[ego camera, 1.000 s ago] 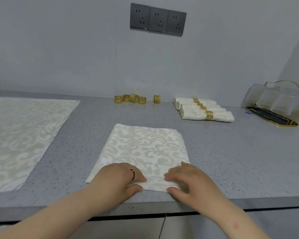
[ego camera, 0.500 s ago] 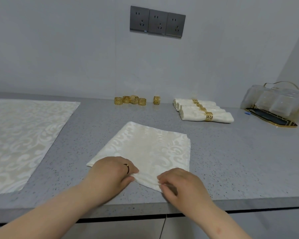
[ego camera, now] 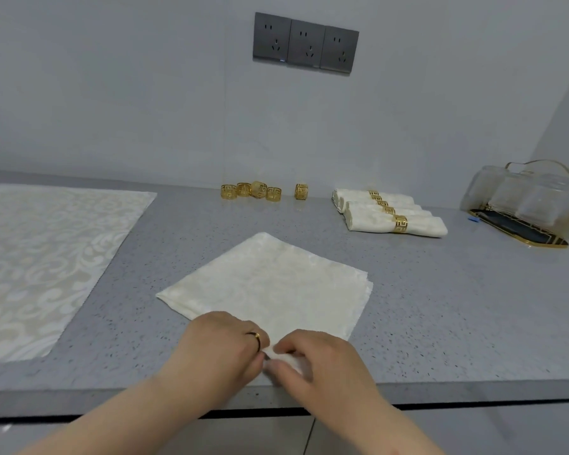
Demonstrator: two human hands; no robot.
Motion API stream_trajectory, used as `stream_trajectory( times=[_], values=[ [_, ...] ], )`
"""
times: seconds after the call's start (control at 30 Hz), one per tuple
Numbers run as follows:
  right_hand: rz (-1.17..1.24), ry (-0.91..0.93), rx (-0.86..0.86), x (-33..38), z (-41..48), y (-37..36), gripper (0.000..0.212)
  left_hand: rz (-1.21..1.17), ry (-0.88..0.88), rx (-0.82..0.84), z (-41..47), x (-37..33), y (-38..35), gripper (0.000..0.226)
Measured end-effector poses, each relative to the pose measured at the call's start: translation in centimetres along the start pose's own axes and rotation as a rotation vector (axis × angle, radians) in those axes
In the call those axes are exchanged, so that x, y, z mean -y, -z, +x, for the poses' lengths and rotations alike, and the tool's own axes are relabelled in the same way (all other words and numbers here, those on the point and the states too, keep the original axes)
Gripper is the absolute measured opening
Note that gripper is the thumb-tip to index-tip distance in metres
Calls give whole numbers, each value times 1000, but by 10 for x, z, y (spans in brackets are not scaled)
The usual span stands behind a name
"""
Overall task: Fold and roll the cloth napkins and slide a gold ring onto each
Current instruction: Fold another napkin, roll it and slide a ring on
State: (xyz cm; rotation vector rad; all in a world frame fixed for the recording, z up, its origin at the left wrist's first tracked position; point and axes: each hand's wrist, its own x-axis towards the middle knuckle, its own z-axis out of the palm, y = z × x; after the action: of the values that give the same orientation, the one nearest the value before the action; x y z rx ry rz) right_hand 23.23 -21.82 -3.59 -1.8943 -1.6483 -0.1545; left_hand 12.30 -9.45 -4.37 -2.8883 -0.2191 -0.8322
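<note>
Turned cornerwise since before, the folded cream napkin [ego camera: 270, 287] lies flat, faintly patterned.

Three dark wall sockets [ego camera: 305, 44] sit at top centre; clear glasses [ego camera: 523, 195] stand on a gold-rimmed black tray [ego camera: 536, 237] at far right.

The left hand [ego camera: 220, 349] and right hand [ego camera: 322, 362] cover the near corner of the folded cream damask napkin [ego camera: 270, 287]; left of it, the large patterned cream cloth [ego camera: 40, 264] runs off-frame.
</note>
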Motion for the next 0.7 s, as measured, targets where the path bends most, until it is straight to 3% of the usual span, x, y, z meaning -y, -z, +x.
stream_trajectory(
  times=[0.17, 0.23, 0.33, 0.5, 0.6, 0.7],
  values=[
    [49, 133, 170, -12, 2, 6, 62, -291, 168, 128, -28, 36, 11, 23],
    [0, 123, 212, -20, 11, 6, 56, -494, 260, 109, -37, 53, 16, 27],
    [-218, 207, 129, -33, 30, 9, 28, -559, 334, 150, -47, 67, 24, 35],
    [-347, 103, 192, -59, 44, 18, 27, -587, 416, 182, -55, 76, 32, 35],
    [-473, 61, 147, -71, 38, 15, 36, -302, 339, 67, -51, 67, 26, 33],
    [-480, -43, 165, -71, 29, 13, 38, -79, 94, -13, -39, 48, 21, 45]
  ],
)
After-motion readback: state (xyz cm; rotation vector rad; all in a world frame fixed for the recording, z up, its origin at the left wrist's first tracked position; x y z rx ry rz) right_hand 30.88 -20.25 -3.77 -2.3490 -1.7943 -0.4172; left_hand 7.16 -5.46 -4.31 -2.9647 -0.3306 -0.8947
